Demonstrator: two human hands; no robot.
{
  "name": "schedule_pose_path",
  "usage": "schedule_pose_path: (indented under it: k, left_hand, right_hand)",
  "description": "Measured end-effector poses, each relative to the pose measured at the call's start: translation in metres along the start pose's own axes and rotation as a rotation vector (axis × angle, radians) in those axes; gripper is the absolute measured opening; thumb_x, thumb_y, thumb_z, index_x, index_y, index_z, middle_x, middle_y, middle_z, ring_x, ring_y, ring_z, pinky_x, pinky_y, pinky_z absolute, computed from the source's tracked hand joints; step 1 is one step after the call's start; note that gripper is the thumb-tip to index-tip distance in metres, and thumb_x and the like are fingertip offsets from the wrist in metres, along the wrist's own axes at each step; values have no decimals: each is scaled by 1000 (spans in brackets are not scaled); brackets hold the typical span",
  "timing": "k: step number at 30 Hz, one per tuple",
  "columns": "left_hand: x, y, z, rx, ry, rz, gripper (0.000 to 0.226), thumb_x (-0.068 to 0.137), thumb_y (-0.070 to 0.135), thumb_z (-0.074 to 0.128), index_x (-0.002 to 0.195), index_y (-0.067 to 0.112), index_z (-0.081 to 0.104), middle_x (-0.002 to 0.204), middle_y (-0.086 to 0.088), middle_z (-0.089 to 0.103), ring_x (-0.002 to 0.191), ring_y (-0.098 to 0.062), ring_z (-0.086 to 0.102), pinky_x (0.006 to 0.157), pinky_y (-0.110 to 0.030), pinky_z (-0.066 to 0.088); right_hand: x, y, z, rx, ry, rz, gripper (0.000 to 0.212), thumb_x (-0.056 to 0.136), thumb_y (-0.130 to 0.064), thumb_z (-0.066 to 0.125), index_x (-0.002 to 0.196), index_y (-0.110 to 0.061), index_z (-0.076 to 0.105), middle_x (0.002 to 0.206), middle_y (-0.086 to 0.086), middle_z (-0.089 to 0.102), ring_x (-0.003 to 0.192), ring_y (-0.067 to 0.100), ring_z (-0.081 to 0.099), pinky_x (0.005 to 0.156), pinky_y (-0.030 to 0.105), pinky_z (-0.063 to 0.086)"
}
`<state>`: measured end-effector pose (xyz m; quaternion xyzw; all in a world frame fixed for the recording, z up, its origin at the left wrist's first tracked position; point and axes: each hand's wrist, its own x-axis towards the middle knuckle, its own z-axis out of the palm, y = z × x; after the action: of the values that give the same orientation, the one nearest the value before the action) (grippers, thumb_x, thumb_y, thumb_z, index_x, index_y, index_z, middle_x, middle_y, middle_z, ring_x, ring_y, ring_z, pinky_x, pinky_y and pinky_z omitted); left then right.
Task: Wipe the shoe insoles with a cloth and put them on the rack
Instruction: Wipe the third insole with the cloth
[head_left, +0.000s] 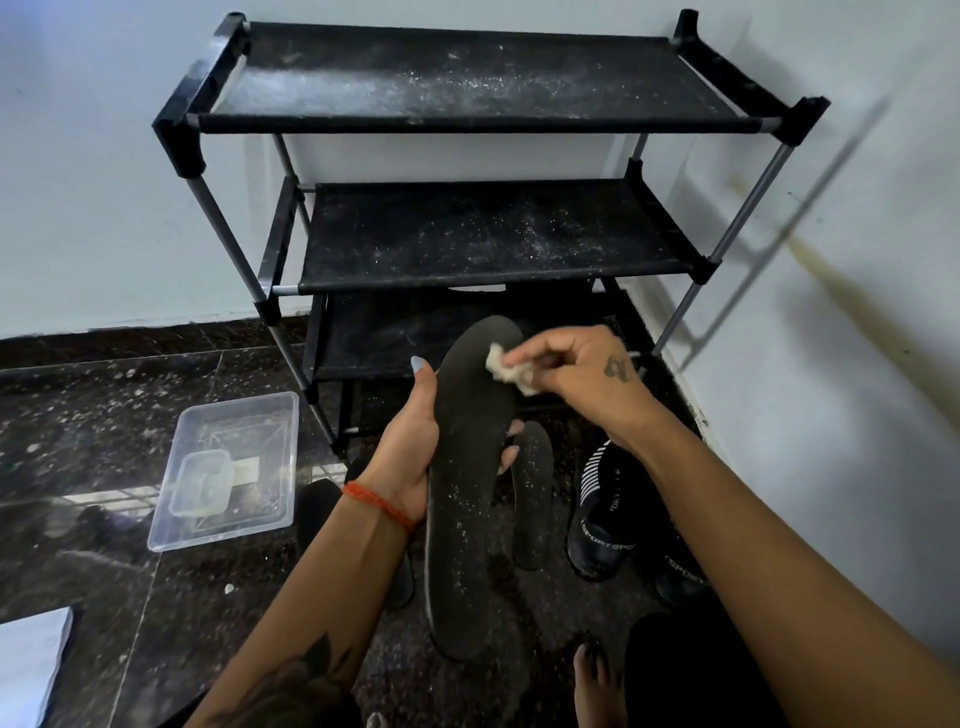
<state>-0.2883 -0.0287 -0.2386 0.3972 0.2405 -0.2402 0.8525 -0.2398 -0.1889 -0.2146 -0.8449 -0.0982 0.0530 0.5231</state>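
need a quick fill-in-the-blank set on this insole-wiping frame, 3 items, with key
1. The left hand holds the ____ upright in front of the rack.
2. The right hand pinches a crumpled white ____ against its upper end.
3. A clear plastic ____ sits on the dark floor, left of the rack.

Missing words: insole; cloth; tub

Your left hand (410, 441) grips a black, white-flecked insole (470, 467); above that grip, your right hand (576, 369) pinches an off-white cloth (506, 366).
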Motion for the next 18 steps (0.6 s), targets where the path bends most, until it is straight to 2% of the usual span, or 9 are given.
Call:
schedule_pose_path:
  k: [2,5,7,10,12,15,16,18]
  left_hand:
    - [-1,-1,1,-22,-3,-21,81,85,71,30,123,5,58,123,-25,60,103,-34,61,73,-42,55]
    - [0,-2,1,-17,-32,-17,78,86,71,28,115,7,62,112,-21,66,89,-31,65,71,-41,56]
    - [1,-3,0,-15,-32,-7,75,88,70,26,104,8,66,98,-18,70,81,-29,66,70,-41,56]
    - [1,-2,-2,-2,-32,-4,73,89,69,24,104,11,66,98,-16,71,80,-28,67,69,-41,56]
    - [2,-3,-2,3,-7,-4,70,89,68,25,103,12,66,98,-17,70,79,-29,67,68,-42,56]
    - [3,-5,-2,57,14,7,72,88,68,26,111,11,63,103,-19,69,79,-30,67,66,-41,57]
    - [3,-5,-2,60,25,8,74,87,69,27,113,9,63,102,-19,69,78,-30,67,66,-41,57]
    - [4,-3,-3,10,35,6,75,86,70,30,113,7,62,100,-18,70,83,-31,67,71,-44,56]
  right_hand:
    - [3,5,4,-32,143,-39,23,76,0,71,90,-18,74,85,-10,69,72,-7,61,70,8,49]
    - [2,8,19,-122,106,-49,24,76,-1,71,95,-15,74,95,-1,71,81,3,64,78,19,53]
    - [-2,4,26,-155,34,-59,24,77,-2,70,96,-15,73,92,-4,70,80,4,63,77,19,54]
    - [-7,-4,28,-177,-169,-109,27,77,3,67,94,-16,74,79,-21,61,72,-7,60,69,7,49]
    - [-8,-6,23,-229,-285,-137,26,75,2,69,90,-18,75,80,-19,64,78,-4,62,73,9,49]
    - [-5,-1,7,-330,-395,-113,31,69,7,67,82,-20,77,86,-7,72,84,4,64,78,18,51]
    - [-4,2,2,-358,-379,-105,33,67,8,65,80,-20,77,86,-4,73,84,5,64,78,20,51]
    - [-1,6,-6,-351,-206,-114,35,67,9,62,78,-20,77,83,-4,72,80,5,64,76,20,49]
